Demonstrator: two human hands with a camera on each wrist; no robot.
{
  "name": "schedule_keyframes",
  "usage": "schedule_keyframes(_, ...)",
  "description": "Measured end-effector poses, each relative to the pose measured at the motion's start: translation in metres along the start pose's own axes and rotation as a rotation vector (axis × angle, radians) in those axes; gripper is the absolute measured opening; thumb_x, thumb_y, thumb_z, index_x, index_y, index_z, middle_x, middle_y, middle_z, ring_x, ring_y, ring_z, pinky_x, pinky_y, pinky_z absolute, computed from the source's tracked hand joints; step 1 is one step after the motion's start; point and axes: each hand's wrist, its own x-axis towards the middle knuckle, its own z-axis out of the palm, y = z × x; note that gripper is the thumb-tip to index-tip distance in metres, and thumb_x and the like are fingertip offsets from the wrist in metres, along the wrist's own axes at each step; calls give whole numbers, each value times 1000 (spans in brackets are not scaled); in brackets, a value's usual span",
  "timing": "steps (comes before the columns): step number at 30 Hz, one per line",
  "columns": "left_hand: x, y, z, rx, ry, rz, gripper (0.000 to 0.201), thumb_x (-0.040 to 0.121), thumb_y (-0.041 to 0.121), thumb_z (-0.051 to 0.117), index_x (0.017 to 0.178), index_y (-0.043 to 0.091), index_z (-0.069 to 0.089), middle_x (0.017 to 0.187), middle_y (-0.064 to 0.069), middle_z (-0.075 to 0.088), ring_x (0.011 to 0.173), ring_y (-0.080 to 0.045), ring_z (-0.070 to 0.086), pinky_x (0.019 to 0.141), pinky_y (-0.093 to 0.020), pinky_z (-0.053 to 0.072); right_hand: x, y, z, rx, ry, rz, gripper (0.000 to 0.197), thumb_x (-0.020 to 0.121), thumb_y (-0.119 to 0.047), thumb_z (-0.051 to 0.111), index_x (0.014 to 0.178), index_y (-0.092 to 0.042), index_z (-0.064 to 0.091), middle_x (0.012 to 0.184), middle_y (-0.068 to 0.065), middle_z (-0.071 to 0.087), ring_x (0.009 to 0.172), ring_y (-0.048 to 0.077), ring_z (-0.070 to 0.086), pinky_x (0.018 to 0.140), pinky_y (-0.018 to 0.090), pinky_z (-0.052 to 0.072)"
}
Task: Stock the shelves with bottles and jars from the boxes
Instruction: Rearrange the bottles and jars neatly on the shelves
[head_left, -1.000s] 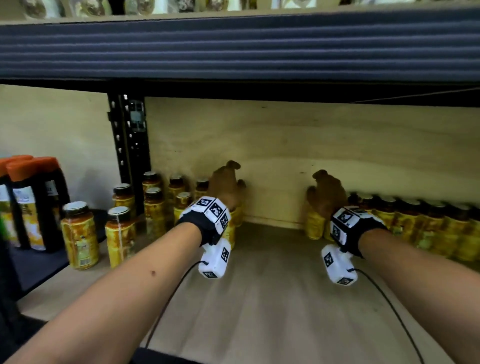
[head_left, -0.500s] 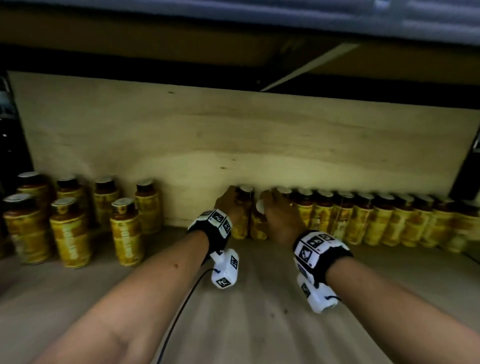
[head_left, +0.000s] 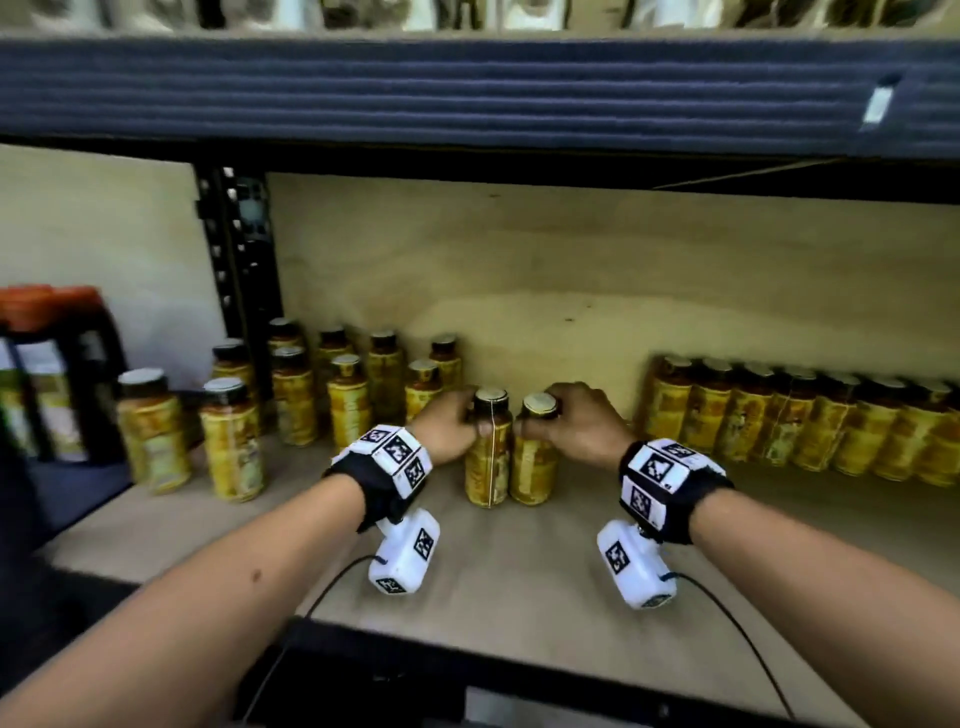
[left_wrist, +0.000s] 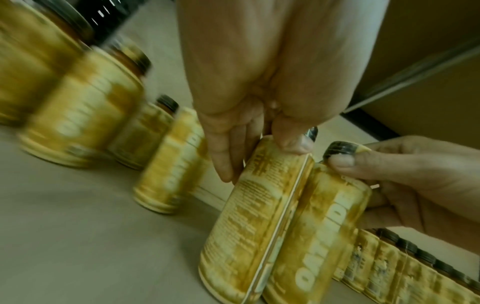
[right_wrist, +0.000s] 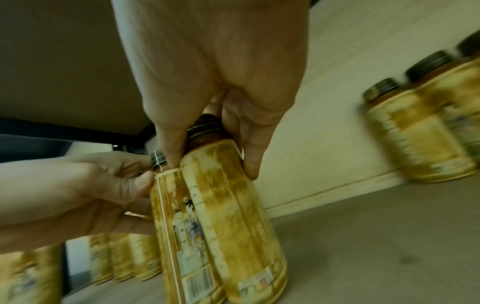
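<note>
Two yellow-labelled bottles with dark caps stand side by side mid-shelf. My left hand (head_left: 451, 426) grips the left bottle (head_left: 487, 457) around its neck and shoulder; in the left wrist view the left bottle (left_wrist: 257, 218) has my thumb and fingers (left_wrist: 222, 162) on either side. My right hand (head_left: 576, 423) grips the right bottle (head_left: 534, 462) near its cap; in the right wrist view the right bottle (right_wrist: 228, 205) sits between thumb and fingers (right_wrist: 253, 160). The two bottles touch each other.
A cluster of like bottles (head_left: 358, 389) stands at the back left, and a long row (head_left: 800, 415) lines the back right. Dark orange-capped bottles (head_left: 57, 364) sit far left past a black upright (head_left: 239, 260). The upper shelf's edge (head_left: 467, 93) hangs overhead.
Both hands came away from the back wall toward the front, each bringing a bottle; the two bottles now stand together mid-shelf, clear of the rows. The head view swung back left.
</note>
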Motion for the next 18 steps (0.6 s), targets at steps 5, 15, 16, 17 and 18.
schedule_keyframes(5,-55,-44,-61,33,51,-125,54,89,21,64,139,16,44,136,-7,55,128,-26,50,108,-43,40,-7,-77,51,81,-85,-41,25,76,-45,77,81,-23,66,93,-1,73,86,18,68,80,31,55)
schedule_keyframes(15,-84,-81,-95,0,349,-275,51,91,26,63,137,12,47,133,-9,57,125,-28,51,102,-33,40,6,-143,122,61,31,31,50,78,-56,70,100,-12,64,96,5,69,88,25,65,78,39,56)
schedule_keyframes(16,-84,-80,-95,17,367,-283,51,92,26,62,138,13,46,136,-10,55,127,-30,50,103,-35,40,7,-143,121,45,26,32,50,79,-56,70,102,-12,63,98,6,69,89,26,65,78,39,56)
schedule_keyframes(17,-83,-80,-95,32,368,-296,52,93,26,61,140,13,44,137,-11,53,128,-30,48,105,-37,40,8,-143,120,26,15,30,51,79,-56,70,103,-12,63,101,6,69,90,26,65,79,39,56)
schedule_keyframes(18,-81,-80,-96,42,363,-309,52,93,26,60,141,13,42,139,-11,52,129,-31,47,106,-39,39,9,-141,117,8,6,28,52,80,-56,69,105,-12,62,103,7,69,92,26,65,79,39,56)
